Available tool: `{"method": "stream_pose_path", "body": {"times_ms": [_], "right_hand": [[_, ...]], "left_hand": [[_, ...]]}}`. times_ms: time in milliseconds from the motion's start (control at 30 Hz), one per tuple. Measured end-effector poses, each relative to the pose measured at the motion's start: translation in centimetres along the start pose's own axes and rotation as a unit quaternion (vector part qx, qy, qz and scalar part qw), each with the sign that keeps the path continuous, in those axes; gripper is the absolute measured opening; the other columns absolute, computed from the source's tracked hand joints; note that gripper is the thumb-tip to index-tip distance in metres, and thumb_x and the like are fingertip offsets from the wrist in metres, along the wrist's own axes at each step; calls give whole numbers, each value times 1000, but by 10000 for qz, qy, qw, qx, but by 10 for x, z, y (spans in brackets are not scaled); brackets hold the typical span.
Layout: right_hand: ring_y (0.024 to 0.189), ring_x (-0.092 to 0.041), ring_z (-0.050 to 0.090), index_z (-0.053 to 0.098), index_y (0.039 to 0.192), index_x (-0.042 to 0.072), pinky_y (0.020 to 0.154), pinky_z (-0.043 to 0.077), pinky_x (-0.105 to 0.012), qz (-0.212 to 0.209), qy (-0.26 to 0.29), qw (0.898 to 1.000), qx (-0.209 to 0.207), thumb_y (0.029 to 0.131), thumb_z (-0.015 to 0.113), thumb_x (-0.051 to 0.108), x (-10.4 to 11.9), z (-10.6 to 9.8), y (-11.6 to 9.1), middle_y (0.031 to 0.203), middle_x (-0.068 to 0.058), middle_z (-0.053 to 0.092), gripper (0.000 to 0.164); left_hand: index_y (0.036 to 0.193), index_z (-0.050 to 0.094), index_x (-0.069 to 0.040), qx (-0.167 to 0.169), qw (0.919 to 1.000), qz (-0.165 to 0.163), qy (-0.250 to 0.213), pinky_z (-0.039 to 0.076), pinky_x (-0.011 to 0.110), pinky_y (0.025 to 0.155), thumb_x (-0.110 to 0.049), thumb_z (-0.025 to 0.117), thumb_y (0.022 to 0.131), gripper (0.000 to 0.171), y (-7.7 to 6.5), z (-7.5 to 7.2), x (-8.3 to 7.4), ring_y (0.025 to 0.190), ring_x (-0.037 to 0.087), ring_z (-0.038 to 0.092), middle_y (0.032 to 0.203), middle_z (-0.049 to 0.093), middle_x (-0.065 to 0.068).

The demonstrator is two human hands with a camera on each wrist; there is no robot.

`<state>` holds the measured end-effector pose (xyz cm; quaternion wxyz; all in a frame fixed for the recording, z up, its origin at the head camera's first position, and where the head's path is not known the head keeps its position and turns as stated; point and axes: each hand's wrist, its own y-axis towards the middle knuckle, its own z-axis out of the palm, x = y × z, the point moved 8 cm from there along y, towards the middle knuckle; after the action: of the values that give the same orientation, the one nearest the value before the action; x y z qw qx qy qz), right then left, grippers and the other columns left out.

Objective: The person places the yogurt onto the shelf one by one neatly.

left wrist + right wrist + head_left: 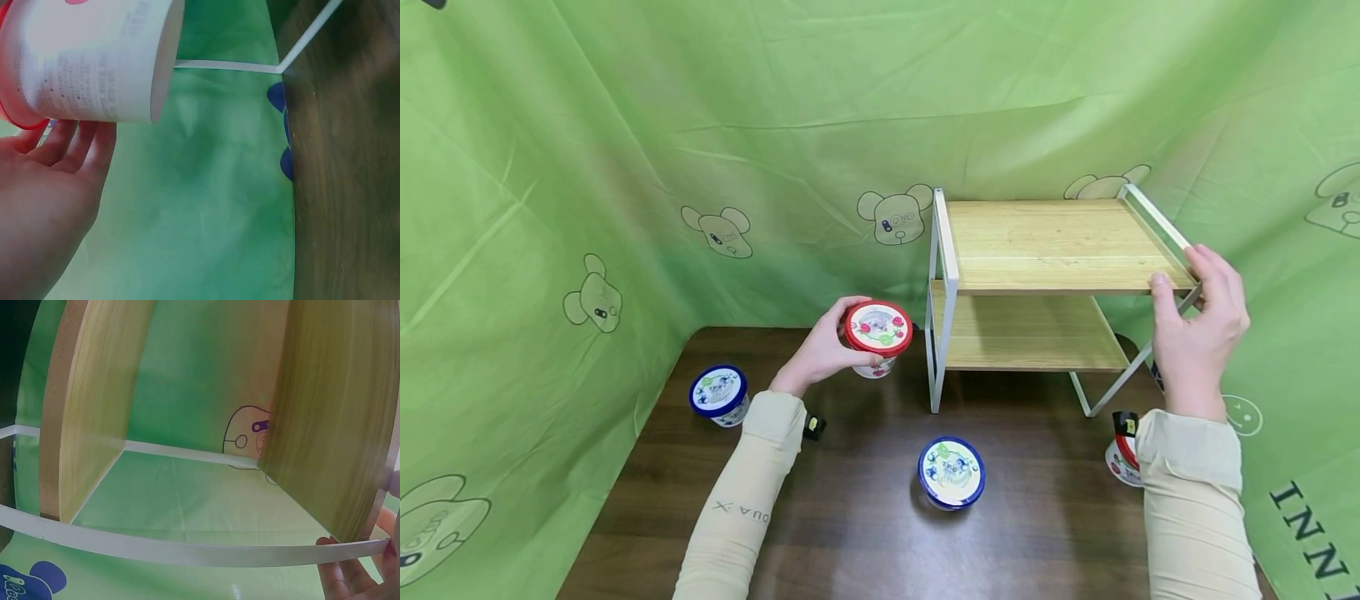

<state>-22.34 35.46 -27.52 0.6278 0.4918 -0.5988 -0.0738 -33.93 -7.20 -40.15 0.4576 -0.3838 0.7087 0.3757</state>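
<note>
My left hand [823, 350] grips a red-lidded tub [880, 328] with berries printed on it, raised beside the shelf's left side. In the left wrist view the fingers curl round the wall of the white tub [94, 62], its underside showing. At the front right corner of the two-tier shelf [1045, 250], my right hand [1202, 325] holds the edge, thumb on the top board and fingers round the outer side. The right wrist view shows the fingers [350, 575] about the white metal frame [187, 553] and board edge. Both wooden boards carry nothing that I see.
A blue-lidded tub [718, 393] stands at the table's left, and another blue-lidded tub [951, 472] at the front middle. A second red-lidded tub [1123, 462] is partly hidden by the right forearm. Green printed cloth [805, 167] hangs behind and around the brown table [850, 517].
</note>
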Motion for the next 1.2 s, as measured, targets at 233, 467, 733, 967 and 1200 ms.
{"method": "stream_pose_path", "body": {"times_ms": [233, 467, 733, 967, 1200], "right_hand": [[118, -10, 56, 68, 129, 2, 91, 45, -16, 10, 13, 10000, 1, 93, 70, 5, 1, 0, 0, 137, 5, 61, 36], [119, -10, 56, 68, 129, 3, 92, 45, -17, 12, 2, 10000, 8, 94, 70, 6, -1, 0, 0, 137, 0, 62, 36], [118, -10, 56, 68, 131, 5, 92, 45, -17, 6, -110, 9999, 33, 95, 70, 9, -7, 1, 2, 138, 2, 61, 36], [116, -10, 56, 68, 130, 4, 90, 45, -16, 5, -84, 10000, 13, 94, 70, 8, -4, 1, 2, 138, -1, 61, 36], [114, -10, 57, 68, 130, 3, 90, 45, -16, -14, -26, 10000, -42, 94, 70, 7, -1, -1, 0, 137, 0, 62, 36]], "left_hand": [[148, 44, -11, 55, 9997, 62, -234, 49, 46, 100, -2, 86, 75, 85, 0, -1, -5, 120, 27, 54, 134, 54, 12], [149, 43, -8, 155, 9979, 135, -614, 48, 49, 101, 0, 82, 78, 81, 1, 2, -11, 121, 31, 53, 134, 53, 17], [147, 43, -7, 209, 9959, 268, -842, 48, 47, 102, 3, 81, 76, 81, 1, 4, -18, 122, 31, 52, 134, 52, 16], [145, 44, -5, 222, 9958, 252, -848, 47, 48, 103, 1, 81, 77, 78, 2, 3, -16, 121, 31, 53, 134, 53, 17], [144, 39, -7, 207, 9955, 188, -909, 51, 47, 98, 2, 81, 77, 79, 2, 4, -16, 117, 31, 57, 130, 57, 18]]}}
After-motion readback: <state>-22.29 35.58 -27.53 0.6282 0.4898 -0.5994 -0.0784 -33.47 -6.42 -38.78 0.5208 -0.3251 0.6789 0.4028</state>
